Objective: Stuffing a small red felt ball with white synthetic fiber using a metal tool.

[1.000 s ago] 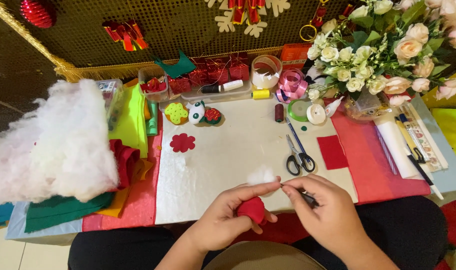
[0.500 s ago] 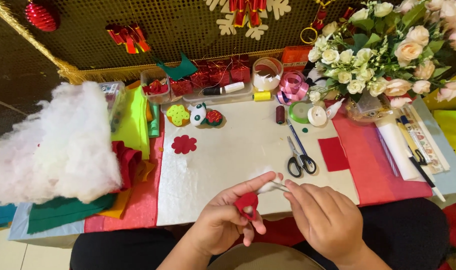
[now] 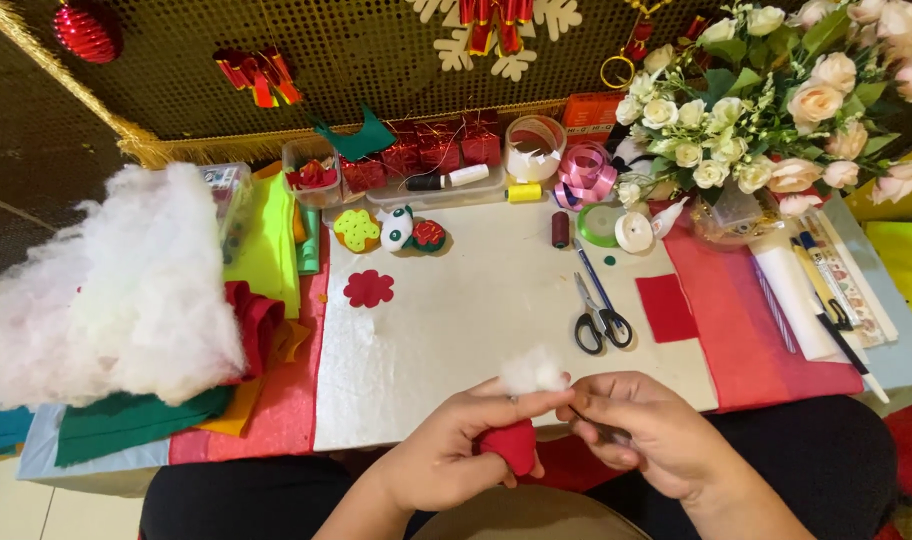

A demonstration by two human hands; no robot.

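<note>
At the lower centre of the frame the left hand (image 3: 446, 460) pinches a small red felt piece (image 3: 509, 445) between thumb and fingers, closed on it, with a tuft of white stuffing (image 3: 532, 372) sitting just above. The right hand (image 3: 656, 435) is closed around a thin dark tool (image 3: 604, 430) touching that tuft. The piece looks light, soft and squashable, best held by its edges. Scissors (image 3: 598, 318) lie higher up on the pale mat (image 3: 456, 310).

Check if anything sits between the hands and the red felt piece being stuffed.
Nothing visible does. The left hand already grips the red felt piece, with a white stuffing tuft at its fingertips. The right hand is beside it, holding a thin tool.
</note>
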